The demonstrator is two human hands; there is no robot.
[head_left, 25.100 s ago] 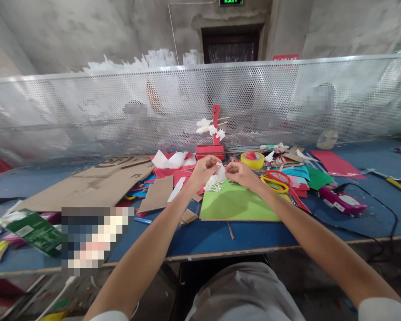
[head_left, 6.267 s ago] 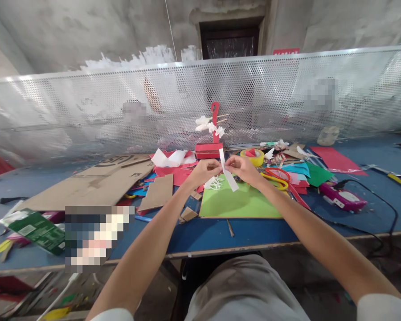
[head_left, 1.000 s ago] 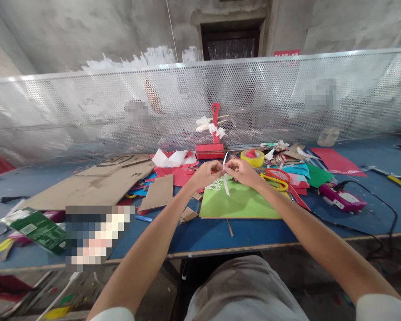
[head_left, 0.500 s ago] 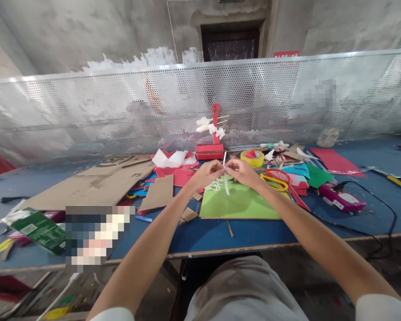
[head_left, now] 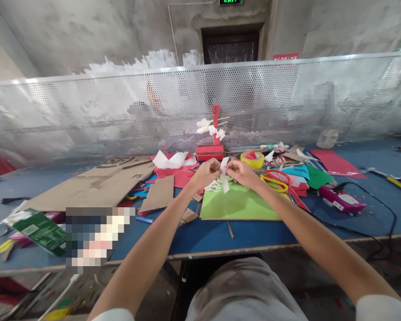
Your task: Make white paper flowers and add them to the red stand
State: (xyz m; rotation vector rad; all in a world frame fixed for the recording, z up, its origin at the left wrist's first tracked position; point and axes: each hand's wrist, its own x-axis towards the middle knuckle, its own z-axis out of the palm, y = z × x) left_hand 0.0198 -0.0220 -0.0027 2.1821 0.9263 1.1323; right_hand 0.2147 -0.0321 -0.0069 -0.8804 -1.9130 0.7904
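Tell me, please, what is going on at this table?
A person pinches a white paper strip between the left hand and the right hand, above a green sheet on the blue table. Small white cuttings lie on the sheet; scissors and a yellow tape roll sit to the right.

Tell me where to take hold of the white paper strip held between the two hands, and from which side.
Probably the free lower end of the white paper strip, pinched across its flat faces, coming from the near side. The left hand and right hand crowd its top, while the tail hangs loose over the green sheet.
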